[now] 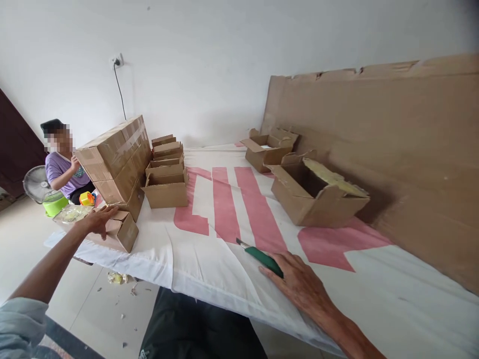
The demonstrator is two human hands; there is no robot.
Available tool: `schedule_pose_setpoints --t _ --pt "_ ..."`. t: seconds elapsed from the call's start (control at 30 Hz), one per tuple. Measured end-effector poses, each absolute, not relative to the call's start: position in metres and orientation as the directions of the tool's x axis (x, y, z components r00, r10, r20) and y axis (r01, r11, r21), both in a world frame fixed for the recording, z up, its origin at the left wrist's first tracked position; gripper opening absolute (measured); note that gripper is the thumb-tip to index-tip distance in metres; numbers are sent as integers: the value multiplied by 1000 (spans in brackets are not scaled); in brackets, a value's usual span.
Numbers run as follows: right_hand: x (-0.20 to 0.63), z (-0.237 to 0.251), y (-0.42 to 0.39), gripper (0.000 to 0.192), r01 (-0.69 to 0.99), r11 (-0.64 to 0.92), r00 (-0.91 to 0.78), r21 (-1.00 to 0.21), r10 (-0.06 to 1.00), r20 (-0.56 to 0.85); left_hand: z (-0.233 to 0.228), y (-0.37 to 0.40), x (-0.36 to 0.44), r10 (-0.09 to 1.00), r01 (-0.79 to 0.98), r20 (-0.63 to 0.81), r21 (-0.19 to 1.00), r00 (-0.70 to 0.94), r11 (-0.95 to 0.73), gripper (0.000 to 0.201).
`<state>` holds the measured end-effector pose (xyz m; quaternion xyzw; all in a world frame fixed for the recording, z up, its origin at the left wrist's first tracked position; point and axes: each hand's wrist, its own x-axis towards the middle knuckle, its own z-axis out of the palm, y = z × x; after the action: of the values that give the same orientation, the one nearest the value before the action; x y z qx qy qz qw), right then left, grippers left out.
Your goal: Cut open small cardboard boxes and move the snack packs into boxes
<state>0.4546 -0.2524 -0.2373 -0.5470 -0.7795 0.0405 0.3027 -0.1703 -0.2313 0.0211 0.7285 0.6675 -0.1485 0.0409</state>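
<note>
Left hand [98, 221] flat, open on small brown cardboard box [121, 230]; right hand [299, 281] open (fingertips touching) at green-handled utility knife [261, 257]

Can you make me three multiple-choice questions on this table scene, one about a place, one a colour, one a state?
1. Where does the left hand rest?
A. on a small box at the table's left edge
B. on the knife
C. on the fan

2. What colour is the knife handle?
A. red
B. green
C. yellow

3. How is the box nearest the right hand?
A. taped shut
B. flattened
C. open

Key: 1 A, the palm lies on that box's top. 2 B, the handle by the fingertips is green. 3 C, its flaps stand up and the inside shows.
</note>
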Motion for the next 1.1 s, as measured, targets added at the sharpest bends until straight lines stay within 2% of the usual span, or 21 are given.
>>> schedule_pose_setpoints --t 0.07,0.17,0.23,0.33,0.4,0.47,0.6,0.7,0.8,0.93,1.1 --pt "454 -238 -253 34 836 386 -212 -390 883 419 20 -231 -161 964 980 -256 -157 75 -118 130" --pt "451 -237 -252 29 833 369 -188 -412 890 416 19 -235 -128 961 977 -228 -100 160 -186 113" --pt "445 -231 -252 30 808 354 -156 -471 900 408 12 -241 -89 955 967 -187 -70 230 -246 107" --pt "432 -215 -255 35 720 320 -92 -616 924 372 -11 -251 -21 952 951 -38 -54 303 -305 95" --pt "421 -201 -258 37 634 284 -53 -720 944 326 -25 -259 14 923 921 61 62 381 -384 92" --pt "410 -188 -261 39 525 247 -42 -814 963 265 -34 -266 28 907 889 181 196 381 -413 86" --pt "392 -165 -269 42 269 200 -85 -942 979 184 -41 -274 -2 922 856 375 442 94 -267 55" --pt "379 -153 -272 48 131 178 -130 -975 978 161 -51 -277 -34 952 711 287 692 -109 -127 51" --pt "363 -144 -273 51 59 164 -173 -985 973 152 -66 -281 -43 978 509 143 859 -152 -47 62" --pt "345 -135 -273 51 35 177 -200 -983 965 167 -81 -286 -31 978 364 111 931 -177 -40 66" --pt "340 -133 -273 50 92 226 -212 -970 956 203 -86 -295 -18 975 236 94 971 -199 -46 62"
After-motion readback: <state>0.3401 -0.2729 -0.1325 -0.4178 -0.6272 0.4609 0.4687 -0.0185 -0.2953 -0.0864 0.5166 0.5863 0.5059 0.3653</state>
